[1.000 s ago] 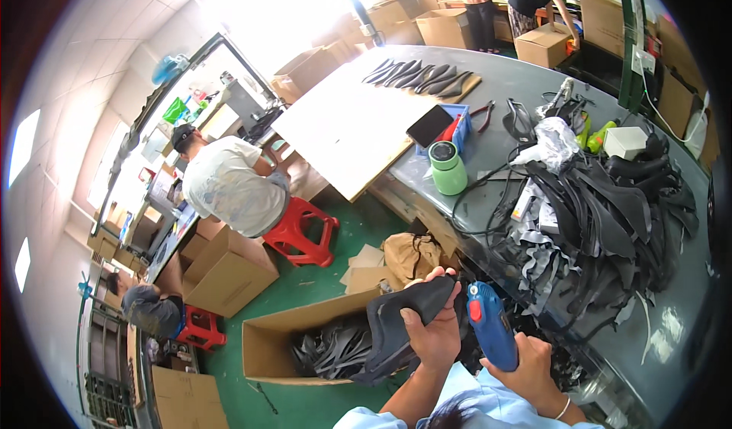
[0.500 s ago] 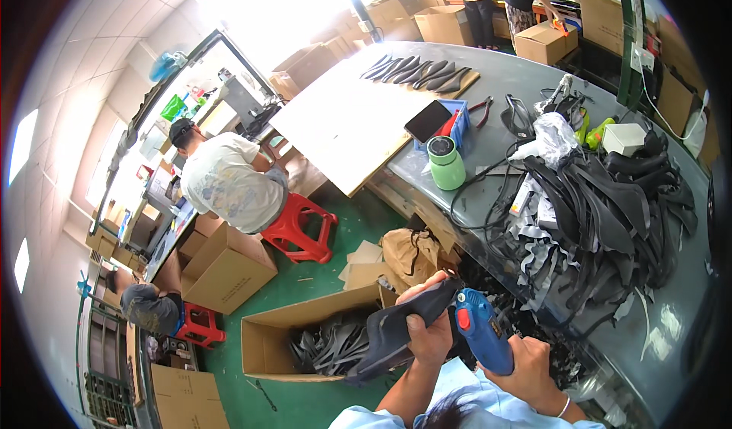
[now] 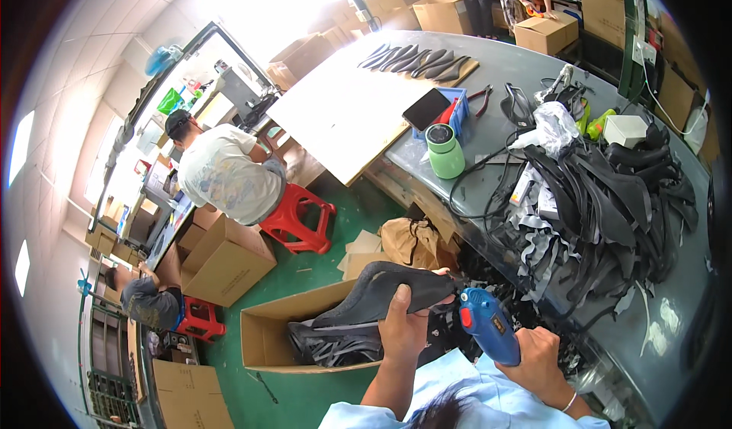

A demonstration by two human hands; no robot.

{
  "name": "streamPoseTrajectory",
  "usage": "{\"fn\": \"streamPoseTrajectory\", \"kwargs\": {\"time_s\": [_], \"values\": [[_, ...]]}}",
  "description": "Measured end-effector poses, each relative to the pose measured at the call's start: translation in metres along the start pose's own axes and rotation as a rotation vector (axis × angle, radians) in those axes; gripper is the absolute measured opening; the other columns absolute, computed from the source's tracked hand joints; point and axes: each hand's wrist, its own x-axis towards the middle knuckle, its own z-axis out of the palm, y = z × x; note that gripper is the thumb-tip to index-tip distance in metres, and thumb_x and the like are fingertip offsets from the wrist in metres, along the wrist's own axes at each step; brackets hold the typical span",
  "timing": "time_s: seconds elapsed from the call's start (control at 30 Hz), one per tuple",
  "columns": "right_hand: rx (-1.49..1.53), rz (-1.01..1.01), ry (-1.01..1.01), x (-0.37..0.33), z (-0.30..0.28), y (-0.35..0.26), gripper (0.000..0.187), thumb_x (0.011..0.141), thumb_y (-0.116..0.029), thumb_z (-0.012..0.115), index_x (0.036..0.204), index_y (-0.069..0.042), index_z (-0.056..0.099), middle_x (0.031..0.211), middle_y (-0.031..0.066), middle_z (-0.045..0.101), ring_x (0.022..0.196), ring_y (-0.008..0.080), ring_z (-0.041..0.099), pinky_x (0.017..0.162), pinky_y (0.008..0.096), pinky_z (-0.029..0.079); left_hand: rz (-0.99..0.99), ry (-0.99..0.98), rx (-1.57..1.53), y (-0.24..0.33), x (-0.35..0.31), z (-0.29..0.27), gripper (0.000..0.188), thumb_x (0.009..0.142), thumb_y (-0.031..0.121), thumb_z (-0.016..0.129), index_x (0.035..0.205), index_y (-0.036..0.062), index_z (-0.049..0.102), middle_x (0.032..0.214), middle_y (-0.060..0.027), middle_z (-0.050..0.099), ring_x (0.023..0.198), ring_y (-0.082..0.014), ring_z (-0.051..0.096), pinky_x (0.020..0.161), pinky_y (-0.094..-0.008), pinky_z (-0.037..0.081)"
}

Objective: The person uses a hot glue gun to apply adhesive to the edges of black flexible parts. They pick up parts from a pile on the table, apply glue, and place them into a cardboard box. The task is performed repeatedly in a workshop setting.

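My left hand [image 3: 402, 326] grips a long, curved, dark grey flexible piece [image 3: 362, 293], thumb on its face. It lies roughly level over an open carton [image 3: 263, 341] holding similar dark strips. In my right hand [image 3: 538, 359] is a blue handheld power tool [image 3: 489, 328] with a red button, its fingers wrapped round the handle. The tool's head points up and stands close to the right end of the dark piece; whether they touch I cannot tell.
The grey table [image 3: 488, 59] ahead carries a pile of dark pieces [image 3: 610, 216], a green bottle [image 3: 444, 153], a blue bin [image 3: 460, 116] and pliers [image 3: 482, 100]. Left, a person [image 3: 229, 170] sits on a red stool [image 3: 297, 219]; another sits beyond. Two people stand at the back by cartons.
My left hand has turned the dark piece from hanging steeply down to nearly level. The blue tool has shifted slightly right. At the back, the person in black has moved a little at the carton.
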Motion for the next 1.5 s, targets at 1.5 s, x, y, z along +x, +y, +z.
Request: {"fn": "streamPoseTrajectory", "kwargs": {"time_s": [1.5], "values": [[0.01, -0.002, -0.052, 0.004, -0.005, -0.011, 0.034, 0.057, -0.02, 0.079, 0.068, -0.005, 0.051, 0.056, 0.0079, 0.053, 0.048, 0.0252, 0.054, 0.051, 0.0346, 0.04, -0.311, -0.215, 0.5, 0.035, 0.007, 0.002, 0.027, 0.082, 0.004, 0.06, 0.108, -0.0021, 0.058, 0.095, -0.005, 0.062, 0.085, -0.0112, 0.057, 0.078, -0.0257, 0.046]]}}
